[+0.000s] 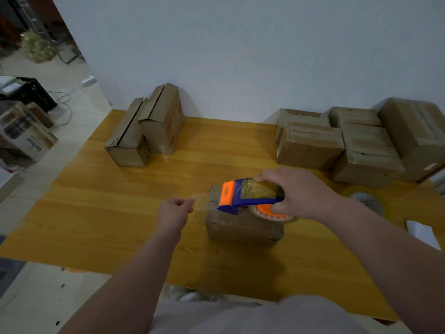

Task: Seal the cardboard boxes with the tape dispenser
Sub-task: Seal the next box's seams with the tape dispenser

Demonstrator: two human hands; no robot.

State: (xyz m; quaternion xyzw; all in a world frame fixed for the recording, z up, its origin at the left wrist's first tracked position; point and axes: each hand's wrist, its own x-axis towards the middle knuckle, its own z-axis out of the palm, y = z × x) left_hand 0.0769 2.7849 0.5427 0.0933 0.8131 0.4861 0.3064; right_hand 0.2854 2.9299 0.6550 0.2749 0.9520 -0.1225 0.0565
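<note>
Right hand (298, 192) clamps the tape dispenser (250, 196) over the box (240, 225); left hand (174, 209) fingers pinch the tape end (199, 201), tensioning it.

Spare tape roll (367, 201), perhaps paper (420, 231), on table (120, 213)

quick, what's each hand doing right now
Left hand: closed, pinching the free end of the tape.
Right hand: closed on the tape dispenser, over the box.
</note>
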